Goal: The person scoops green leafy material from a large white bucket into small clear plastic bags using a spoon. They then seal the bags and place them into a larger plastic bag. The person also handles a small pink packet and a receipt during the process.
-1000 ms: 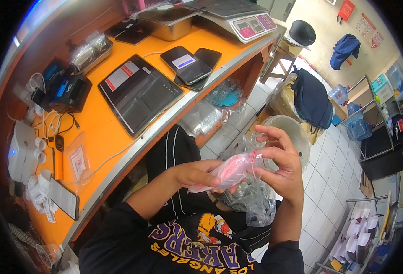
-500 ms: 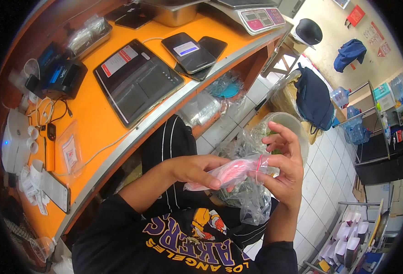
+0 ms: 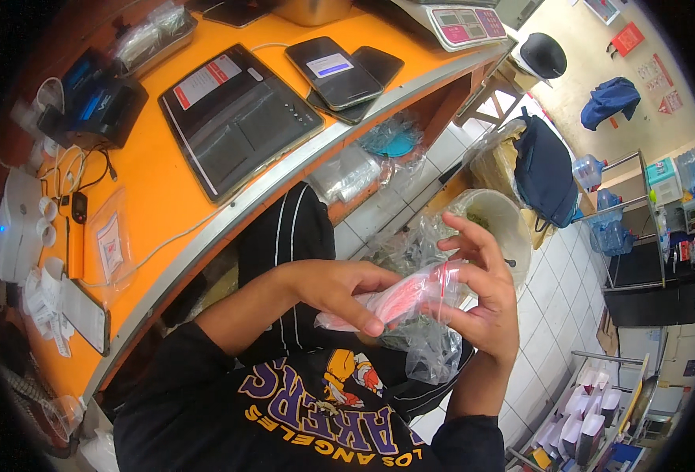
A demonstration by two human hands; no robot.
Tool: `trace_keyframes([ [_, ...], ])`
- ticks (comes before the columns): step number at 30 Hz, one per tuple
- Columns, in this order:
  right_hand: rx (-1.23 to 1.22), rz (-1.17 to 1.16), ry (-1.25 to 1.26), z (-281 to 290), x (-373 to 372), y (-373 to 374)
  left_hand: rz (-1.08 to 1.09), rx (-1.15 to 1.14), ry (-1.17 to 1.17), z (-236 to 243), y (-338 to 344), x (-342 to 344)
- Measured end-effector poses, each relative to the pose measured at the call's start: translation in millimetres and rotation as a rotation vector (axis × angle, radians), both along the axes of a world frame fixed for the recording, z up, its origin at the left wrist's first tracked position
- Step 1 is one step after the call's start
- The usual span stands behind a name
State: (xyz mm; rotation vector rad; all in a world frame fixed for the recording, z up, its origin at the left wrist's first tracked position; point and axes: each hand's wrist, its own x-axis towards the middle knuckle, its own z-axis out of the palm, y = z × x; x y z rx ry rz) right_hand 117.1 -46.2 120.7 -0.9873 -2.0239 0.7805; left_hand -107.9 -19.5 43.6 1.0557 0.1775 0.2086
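Above my lap I hold a small clear plastic bag (image 3: 405, 299) with a red strip near its mouth; a bundle of thin pink-red strands shows inside. My left hand (image 3: 333, 291) is closed on the bag's filled end, thumb on top. At the mouth, my right hand (image 3: 485, 303) grips the plastic between thumb and index finger, its other fingers raised and curled. Below the hands lies a larger crumpled clear plastic bag (image 3: 434, 346), with something green under it, partly hidden.
To the left runs an orange counter (image 3: 147, 212) with a metal edge. On it are a large dark tablet-like device (image 3: 237, 126), phones (image 3: 333, 72), a printer-like white box (image 3: 18, 228) and a scale (image 3: 465, 27). A pale bin (image 3: 505, 228) and dark backpack (image 3: 548, 169) stand right of my knees.
The view has shifted slightly. Both hands keep their hold on the small bag, and the pink strands are a little more exposed to view.
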Motion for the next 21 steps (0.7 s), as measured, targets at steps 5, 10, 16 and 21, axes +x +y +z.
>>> trace_keyframes([
  [5, -0.001, 0.084, -0.006, -6, 6, 1, -0.025, -0.058, -0.009, -4, -1, 0],
  [10, 0.008, 0.051, 0.027, -11, 3, -2, -0.063, -0.033, 0.04, -1, 3, -1],
  [16, 0.034, -0.009, 0.053, -11, 2, -5, -0.016, 0.017, -0.031, 0, 0, 0],
  [21, 0.029, 0.075, 0.032, -16, 8, -3, -0.008, 0.025, -0.039, -3, -1, 0],
])
